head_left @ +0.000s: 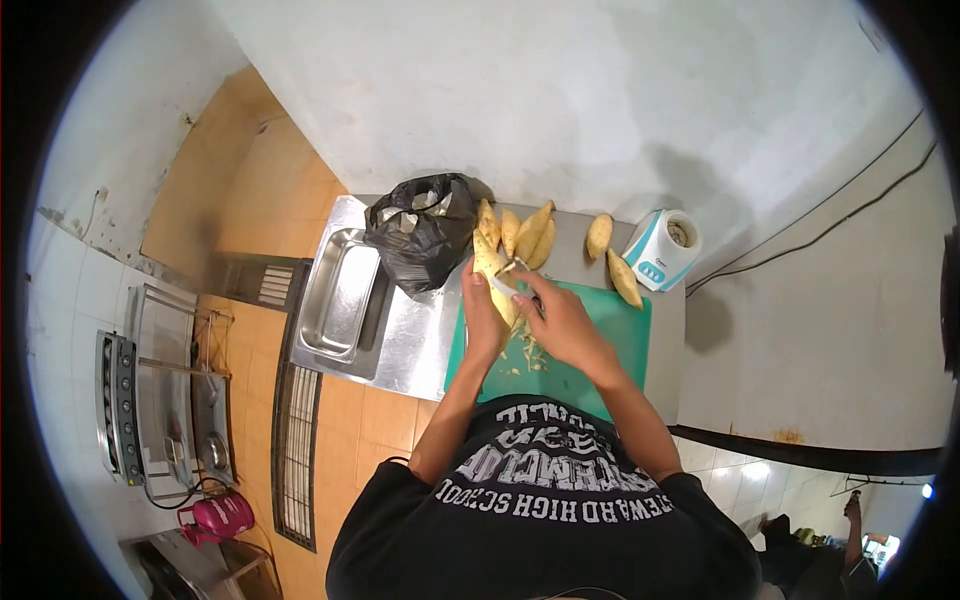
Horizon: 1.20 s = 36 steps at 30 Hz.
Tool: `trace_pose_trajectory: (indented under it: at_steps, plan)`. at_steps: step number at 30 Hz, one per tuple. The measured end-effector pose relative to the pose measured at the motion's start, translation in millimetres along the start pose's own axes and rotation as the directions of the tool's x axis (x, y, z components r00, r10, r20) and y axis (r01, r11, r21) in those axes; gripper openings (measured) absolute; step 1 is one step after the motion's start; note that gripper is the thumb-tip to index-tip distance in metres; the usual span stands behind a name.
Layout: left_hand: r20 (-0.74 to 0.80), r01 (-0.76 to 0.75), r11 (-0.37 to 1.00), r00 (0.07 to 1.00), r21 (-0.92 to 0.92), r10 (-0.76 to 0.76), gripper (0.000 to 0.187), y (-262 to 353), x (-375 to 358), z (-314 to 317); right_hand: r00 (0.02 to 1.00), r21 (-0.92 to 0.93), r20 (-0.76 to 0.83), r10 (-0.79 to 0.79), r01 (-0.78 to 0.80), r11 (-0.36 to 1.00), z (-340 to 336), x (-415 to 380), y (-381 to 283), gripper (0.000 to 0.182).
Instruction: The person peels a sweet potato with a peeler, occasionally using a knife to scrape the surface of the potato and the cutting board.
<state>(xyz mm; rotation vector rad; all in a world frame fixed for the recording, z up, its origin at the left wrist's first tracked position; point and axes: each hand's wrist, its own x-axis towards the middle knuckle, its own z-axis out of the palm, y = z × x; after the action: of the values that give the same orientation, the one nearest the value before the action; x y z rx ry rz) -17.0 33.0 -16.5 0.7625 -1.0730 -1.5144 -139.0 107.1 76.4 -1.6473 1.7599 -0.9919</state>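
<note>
A large yellow root vegetable [489, 256], partly peeled, stands upright in my left hand [484, 315], whose fingers wrap round its side. My right hand [562, 318] grips a peeler [513, 267] close against the vegetable's upper part. Both are over a green cutting board [625, 345], where thin peelings [533, 354] lie below my hands. Several more yellow root vegetables [535, 237] rest behind the board, near the wall. Two others, one [599, 236] by the wall and one [625, 279] over the board's corner, lie to the right.
A black plastic bag [425, 245] stands on the steel counter [408, 345], left of the board. Further left is a metal tray [318, 330]. A white and teal appliance [660, 252] stands at the right end. Another person [800, 560] is partly visible far off at the lower right.
</note>
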Motion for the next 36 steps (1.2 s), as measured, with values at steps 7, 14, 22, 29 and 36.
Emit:
trace_pose_trajectory:
  at_steps: [7,14,22,29,36]
  plan:
    - [-0.126,0.005,0.994,0.992,0.105,0.009,0.062,16,4,-5,0.997,0.009,0.026,-0.073,0.073,0.997,14,-29,15,0.037]
    - [-0.082,-0.036,0.981,0.995,0.191,0.053,0.057,2,0,-7,0.993,0.015,0.074,0.090,-0.092,0.996,-7,-10,-6,0.036]
    - [-0.017,-0.039,0.974,0.999,0.222,0.044,0.056,-3,-4,-5,1.000,0.045,0.007,-0.016,0.016,0.999,8,-21,13,0.035]
    - [-0.155,0.066,0.998,0.986,0.009,-0.064,0.056,10,8,-4,0.995,0.089,0.094,0.033,-0.041,0.995,16,-49,40,0.039]
    - [-0.006,0.234,0.940,0.970,-0.248,-0.243,0.063,5,-5,0,0.997,0.021,-0.004,0.082,-0.082,0.996,-18,-5,-1,0.040]
